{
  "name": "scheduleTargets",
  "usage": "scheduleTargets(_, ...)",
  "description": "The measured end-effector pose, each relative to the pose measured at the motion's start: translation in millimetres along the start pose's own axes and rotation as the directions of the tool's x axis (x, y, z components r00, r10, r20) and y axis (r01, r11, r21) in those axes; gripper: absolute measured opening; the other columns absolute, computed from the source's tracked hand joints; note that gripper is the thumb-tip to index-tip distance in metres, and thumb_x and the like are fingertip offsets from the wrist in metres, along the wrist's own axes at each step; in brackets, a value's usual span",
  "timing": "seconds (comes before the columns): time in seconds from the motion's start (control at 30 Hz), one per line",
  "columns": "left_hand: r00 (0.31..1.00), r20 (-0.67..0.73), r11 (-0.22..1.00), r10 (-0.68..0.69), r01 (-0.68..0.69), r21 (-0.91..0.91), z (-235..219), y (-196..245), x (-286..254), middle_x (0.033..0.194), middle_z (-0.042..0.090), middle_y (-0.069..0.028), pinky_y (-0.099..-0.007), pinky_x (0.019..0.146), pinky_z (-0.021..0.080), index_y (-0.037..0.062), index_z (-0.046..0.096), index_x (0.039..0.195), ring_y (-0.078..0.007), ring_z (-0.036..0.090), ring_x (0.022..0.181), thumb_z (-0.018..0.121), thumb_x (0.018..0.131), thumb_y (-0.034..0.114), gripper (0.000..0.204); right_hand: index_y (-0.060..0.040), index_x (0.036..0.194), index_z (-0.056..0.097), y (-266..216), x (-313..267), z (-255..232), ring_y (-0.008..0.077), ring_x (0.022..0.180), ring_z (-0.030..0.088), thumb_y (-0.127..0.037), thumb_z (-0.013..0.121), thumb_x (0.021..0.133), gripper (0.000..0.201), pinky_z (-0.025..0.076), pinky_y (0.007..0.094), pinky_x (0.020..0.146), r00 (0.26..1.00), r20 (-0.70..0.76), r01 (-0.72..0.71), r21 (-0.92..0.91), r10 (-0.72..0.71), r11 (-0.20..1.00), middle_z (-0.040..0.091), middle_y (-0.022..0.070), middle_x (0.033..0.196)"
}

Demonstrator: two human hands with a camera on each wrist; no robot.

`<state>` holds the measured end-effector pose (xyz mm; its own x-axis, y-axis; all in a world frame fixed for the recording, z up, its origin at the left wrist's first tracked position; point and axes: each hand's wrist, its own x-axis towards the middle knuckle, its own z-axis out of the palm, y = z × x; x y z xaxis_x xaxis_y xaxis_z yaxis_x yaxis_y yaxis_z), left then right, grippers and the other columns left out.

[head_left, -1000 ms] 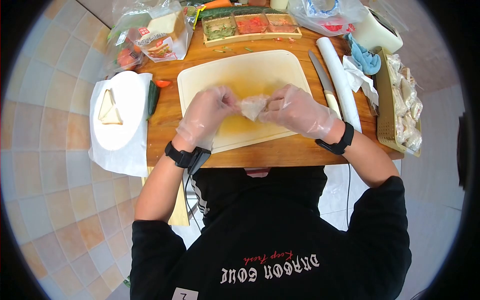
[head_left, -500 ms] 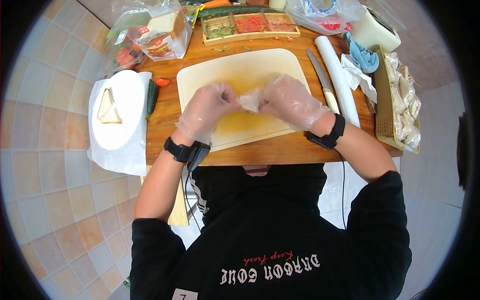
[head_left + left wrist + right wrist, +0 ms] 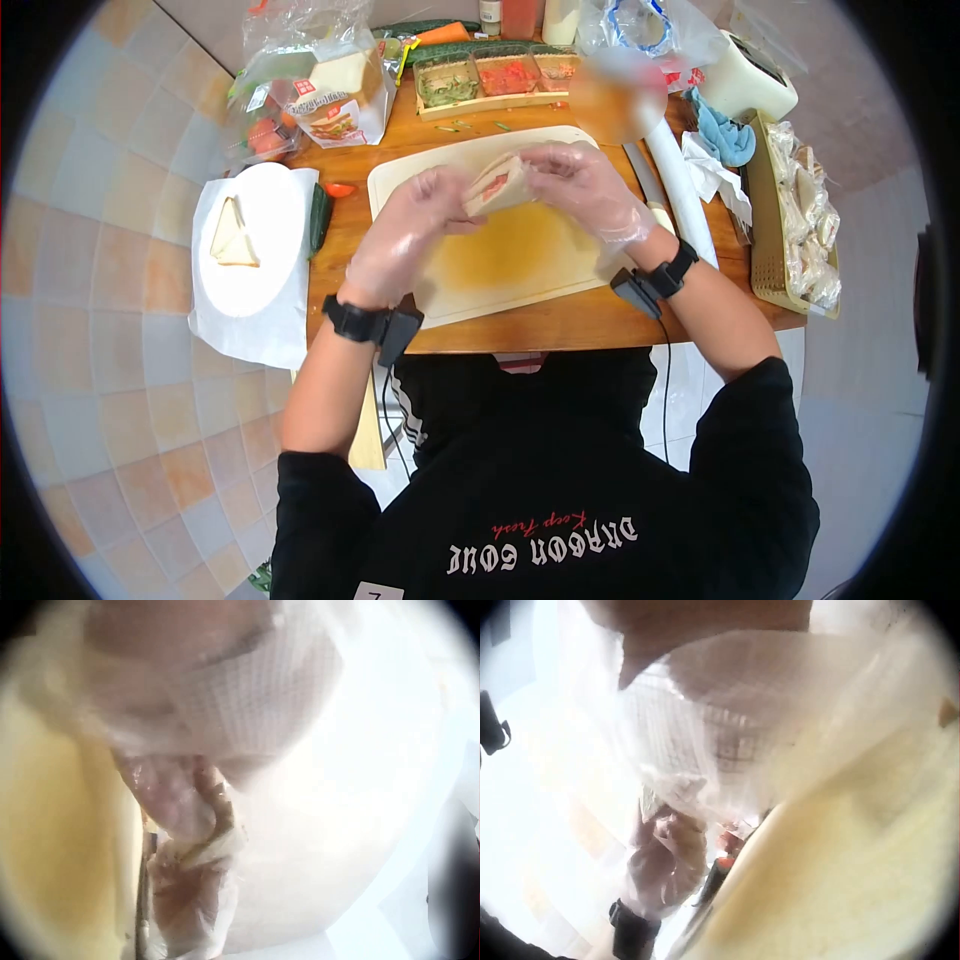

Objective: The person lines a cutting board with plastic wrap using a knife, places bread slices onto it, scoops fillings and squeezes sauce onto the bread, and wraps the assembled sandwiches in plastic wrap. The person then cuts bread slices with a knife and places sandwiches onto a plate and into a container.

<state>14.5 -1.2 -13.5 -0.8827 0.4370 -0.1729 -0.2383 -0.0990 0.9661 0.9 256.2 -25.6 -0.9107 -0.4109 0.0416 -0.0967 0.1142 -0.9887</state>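
Both hands wear clear plastic gloves. Between them, above the cutting board (image 3: 470,290), is a pale sandwich piece (image 3: 497,188) with reddish filling showing along its edge. My left hand (image 3: 415,225) pinches its left end with curled fingers. At the other end, the fingers of my right hand (image 3: 590,195) hold it from the right and above. In the left wrist view, the glove (image 3: 217,690) covers much of the picture and the sandwich is largely hidden. The right wrist view shows my gloved left hand (image 3: 664,862) beyond the right one.
A white plate (image 3: 265,285) with triangular sandwich pieces (image 3: 235,240) stands left, beside a cucumber piece (image 3: 320,218). Behind are bagged bread (image 3: 345,105) and a divided tray (image 3: 490,103). A knife (image 3: 645,175), a white roll (image 3: 680,190) and a basket (image 3: 768,270) of wrapped food lie right.
The sandwich piece has been raised and turned, so its reddish filling now faces the head camera. Both hands have moved away from the body over the board. The head view has shifted slightly.
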Motion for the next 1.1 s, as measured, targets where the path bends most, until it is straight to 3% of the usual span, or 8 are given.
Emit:
scheduleTargets(0.07,0.979,-0.048,0.942,0.200,-0.178,0.284,10.4,-0.8,1.4,0.116,0.069,-0.0064,-0.0276,0.093,0.053,-0.0045,0.059,0.132,-0.0135,0.065,0.108,0.074,0.092,0.002,0.043,0.0061,0.131,0.066,-10.1,-7.7,2.7,0.0101,0.099,0.066,-0.016,0.069,0.102,0.036,0.053,0.0256,0.088,0.995,-0.095,-0.006,0.119,0.018,0.993,0.072,0.0066,0.114)
scheduleTargets(0.63,0.850,-0.172,0.867,0.498,-0.491,0.083,79.5,13.9,-43.8,0.122,0.073,-0.0128,-0.0309,0.099,0.055,-0.0060,0.065,0.133,-0.0185,0.070,0.109,0.086,0.071,-0.013,0.065,0.0059,0.122,0.071,-38.7,-63.2,27.2,0.0179,0.103,0.071,0.005,0.083,0.082,0.042,0.059,0.0309,0.090,0.940,-0.239,0.316,0.348,-0.243,0.883,0.075,0.0115,0.116)
scheduleTargets(0.7,0.804,-0.107,0.774,0.585,-0.514,0.369,79.9,13.8,-44.8,0.125,0.072,-0.0136,-0.0311,0.099,0.056,-0.0060,0.065,0.134,-0.0198,0.070,0.111,0.085,0.072,-0.014,0.066,0.0045,0.123,0.071,-41.2,-65.4,24.4,0.0219,0.103,0.073,0.002,0.083,0.084,0.041,0.059,0.0326,0.091,0.925,-0.265,0.352,0.323,-0.273,0.878,0.075,0.0129,0.118)
scheduleTargets(0.77,0.799,-0.171,0.807,0.577,-0.526,0.269,89.2,8.6,-43.4,0.125,0.072,-0.0139,-0.0311,0.099,0.056,-0.0065,0.064,0.135,-0.0200,0.070,0.111,0.084,0.072,-0.015,0.066,0.0008,0.136,0.064,-52.8,-69.0,19.5,0.0349,0.114,0.071,-0.004,0.078,0.087,0.051,0.057,0.0397,0.098,0.782,-0.176,0.464,-0.475,-0.597,0.748,0.071,0.0190,0.130)
scheduleTargets(0.8,0.794,-0.247,0.832,0.555,-0.530,0.167,96.8,5.3,-40.7,0.125,0.072,-0.0143,-0.0311,0.099,0.056,-0.0070,0.063,0.136,-0.0202,0.070,0.112,0.083,0.073,-0.015,0.067,-0.0012,0.147,0.054,-42.8,-67.9,19.7,0.0446,0.125,0.064,-0.006,0.069,0.087,0.062,0.050,0.0437,0.107,0.683,-0.110,0.563,-0.550,-0.722,0.617,0.060,0.0251,0.146)
scheduleTargets(0.9,0.743,-0.298,0.800,0.599,-0.543,0.255,115.5,-1.7,-34.1,0.125,0.072,-0.0145,-0.0312,0.098,0.057,-0.0060,0.061,0.139,-0.0202,0.070,0.111,0.080,0.075,-0.017,0.068,-0.0058,0.150,0.051,-51.1,-74.9,44.5,0.0453,0.131,0.061,-0.004,0.068,0.087,0.065,0.050,0.0461,0.108,0.643,-0.359,0.418,-0.576,-0.677,0.702,0.053,0.0264,0.152)
scheduleTargets(1.0,0.805,-0.327,0.836,0.496,-0.544,-0.071,136.7,-6.1,-27.1,0.128,0.070,-0.0144,-0.0317,0.101,0.055,-0.0063,0.060,0.141,-0.0205,0.069,0.114,0.085,0.083,-0.003,0.063,-0.0181,0.158,0.046,-36.4,-80.0,35.2,0.0420,0.129,0.062,0.002,0.073,0.085,0.081,0.054,0.0428,0.103,0.517,-0.283,0.491,-0.675,-0.808,0.551,0.041,0.0230,0.163)
scheduleTargets(1.1,0.863,-0.258,0.846,0.434,-0.489,-0.212,144.9,-8.6,-23.5,0.133,0.068,-0.0137,-0.0332,0.107,0.051,-0.0074,0.058,0.142,-0.0207,0.066,0.121,0.087,0.088,0.016,0.066,-0.0212,0.158,0.047,-34.4,-97.4,21.3,0.0412,0.127,0.063,0.004,0.074,0.083,0.084,0.056,0.0400,0.100,0.594,-0.277,0.464,-0.649,-0.755,0.603,0.043,0.0230,0.162)
